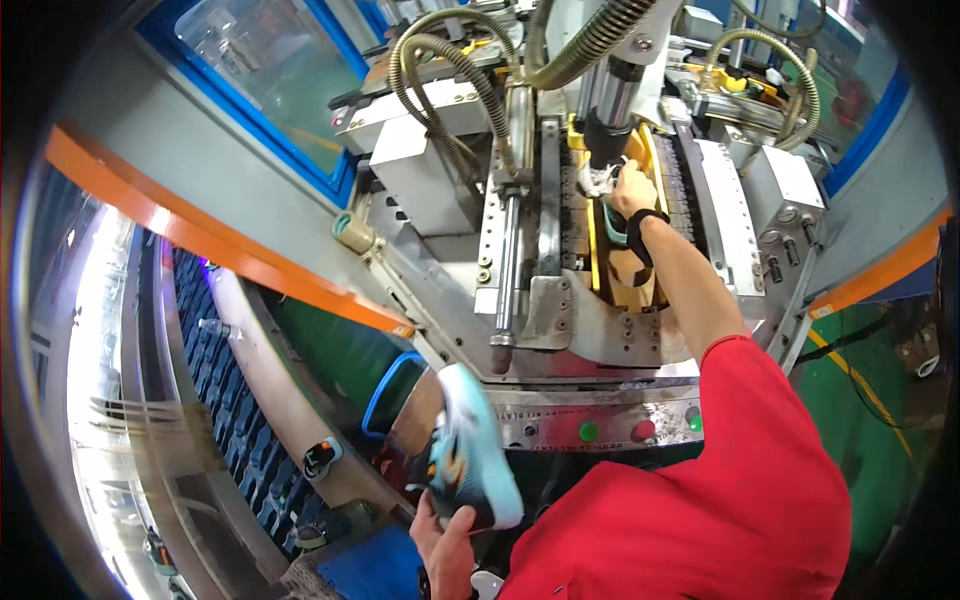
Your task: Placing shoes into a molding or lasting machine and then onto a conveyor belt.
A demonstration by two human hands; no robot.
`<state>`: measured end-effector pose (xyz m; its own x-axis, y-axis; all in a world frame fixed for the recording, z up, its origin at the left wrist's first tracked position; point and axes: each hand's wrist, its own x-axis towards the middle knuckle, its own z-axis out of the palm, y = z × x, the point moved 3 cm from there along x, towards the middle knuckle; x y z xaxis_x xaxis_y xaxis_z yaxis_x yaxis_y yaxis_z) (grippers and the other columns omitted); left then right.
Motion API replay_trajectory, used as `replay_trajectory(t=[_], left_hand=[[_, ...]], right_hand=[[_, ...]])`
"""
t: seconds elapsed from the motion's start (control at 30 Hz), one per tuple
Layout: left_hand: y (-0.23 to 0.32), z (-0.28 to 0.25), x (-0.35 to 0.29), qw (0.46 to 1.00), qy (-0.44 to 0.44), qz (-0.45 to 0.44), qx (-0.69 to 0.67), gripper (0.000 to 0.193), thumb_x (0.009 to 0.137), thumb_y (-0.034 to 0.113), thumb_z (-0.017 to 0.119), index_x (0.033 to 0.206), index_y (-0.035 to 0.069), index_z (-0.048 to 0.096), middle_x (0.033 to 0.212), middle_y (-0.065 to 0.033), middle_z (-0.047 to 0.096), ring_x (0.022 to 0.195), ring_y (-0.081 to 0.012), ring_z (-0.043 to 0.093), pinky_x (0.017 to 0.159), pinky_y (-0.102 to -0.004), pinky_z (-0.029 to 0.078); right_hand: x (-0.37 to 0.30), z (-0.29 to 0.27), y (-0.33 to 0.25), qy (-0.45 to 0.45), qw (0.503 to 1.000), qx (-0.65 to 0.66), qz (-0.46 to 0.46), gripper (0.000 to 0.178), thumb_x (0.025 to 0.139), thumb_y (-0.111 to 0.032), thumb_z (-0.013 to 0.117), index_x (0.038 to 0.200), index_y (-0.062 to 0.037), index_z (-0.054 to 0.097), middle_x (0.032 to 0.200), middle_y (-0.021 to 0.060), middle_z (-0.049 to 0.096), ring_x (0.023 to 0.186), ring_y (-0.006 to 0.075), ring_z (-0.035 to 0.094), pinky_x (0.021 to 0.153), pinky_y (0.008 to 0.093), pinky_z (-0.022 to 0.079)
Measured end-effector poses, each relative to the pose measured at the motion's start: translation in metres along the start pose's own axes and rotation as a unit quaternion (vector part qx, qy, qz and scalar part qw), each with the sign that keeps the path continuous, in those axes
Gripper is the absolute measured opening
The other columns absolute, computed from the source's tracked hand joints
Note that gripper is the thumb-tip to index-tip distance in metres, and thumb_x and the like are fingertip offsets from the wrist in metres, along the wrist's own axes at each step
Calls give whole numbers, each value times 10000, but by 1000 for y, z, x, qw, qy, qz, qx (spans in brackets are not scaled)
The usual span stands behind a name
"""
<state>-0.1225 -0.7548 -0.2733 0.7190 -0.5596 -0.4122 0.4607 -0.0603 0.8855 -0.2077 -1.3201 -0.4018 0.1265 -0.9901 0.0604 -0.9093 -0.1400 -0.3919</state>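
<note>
My left hand [445, 535] grips a sneaker [478, 440] by its dark end. The sneaker is pale blue, white and black with orange marks, tilted upward in front of the machine and slightly blurred. My right hand [632, 190], with a black band at the wrist, reaches into the machine between yellow side plates [655, 165]. Its fingers are closed at a second, teal and white shoe [614, 224] below the dark press head [606, 135]. The hand and press head partly hide that shoe, and the fingertips are hard to see.
A control panel with a green button [587, 431] and a red button [643, 431] runs along the machine's front. To the left, a conveyor [215, 375] carries small items. Thick hoses [440, 60] and a metal cylinder [508, 265] flank the work area. An orange rail [230, 240] crosses the left.
</note>
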Motion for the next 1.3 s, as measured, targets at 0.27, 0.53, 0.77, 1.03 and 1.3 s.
replay_trajectory(t=[0.27, 0.53, 0.77, 1.03, 1.3], left_hand=[[-48, -45, -64, 974, 217, 12, -69, 397, 862, 114, 643, 1223, -14, 538, 1074, -73, 638, 867, -171, 645, 669, -255, 515], [-68, -11, -72, 979, 199, -30, -23, 282, 881, 164, 645, 1101, -3, 589, 921, -45, 645, 790, -129, 627, 605, -228, 474], [-57, 14, -95, 977, 137, 44, 158, 229, 941, 118, 543, 1090, -53, 573, 979, -74, 608, 847, -153, 604, 717, -274, 504], [-74, -5, -98, 973, 174, 73, 136, 248, 926, 150, 584, 1111, -13, 582, 975, -77, 620, 853, -178, 613, 734, -286, 509], [-95, 2, -82, 979, 171, -24, -106, 286, 904, 138, 612, 1151, -1, 574, 1011, -63, 650, 865, -175, 651, 709, -305, 532]], right_hand=[[-117, -57, -13, 102, 950, 102, -276, 526, 764, -107, 674, 1209, 45, 438, 1070, 262, 574, 846, 420, 610, 740, 478, 504], [-376, 24, 32, -102, 884, 253, -381, 121, 763, -75, 631, 880, -56, 602, 887, 92, 575, 915, 264, 608, 648, 379, 540], [-389, 88, 56, -161, 868, 194, -427, 86, 826, -105, 581, 885, -43, 586, 925, 143, 554, 896, 310, 614, 698, 406, 552], [-222, -171, -20, 113, 864, 408, -272, 346, 775, -91, 708, 1088, -15, 584, 926, 145, 624, 850, 322, 620, 767, 394, 508], [-27, -309, -92, 177, 741, 548, -345, 394, 742, -133, 728, 1100, -14, 615, 899, 66, 659, 787, 126, 601, 620, 290, 496]])
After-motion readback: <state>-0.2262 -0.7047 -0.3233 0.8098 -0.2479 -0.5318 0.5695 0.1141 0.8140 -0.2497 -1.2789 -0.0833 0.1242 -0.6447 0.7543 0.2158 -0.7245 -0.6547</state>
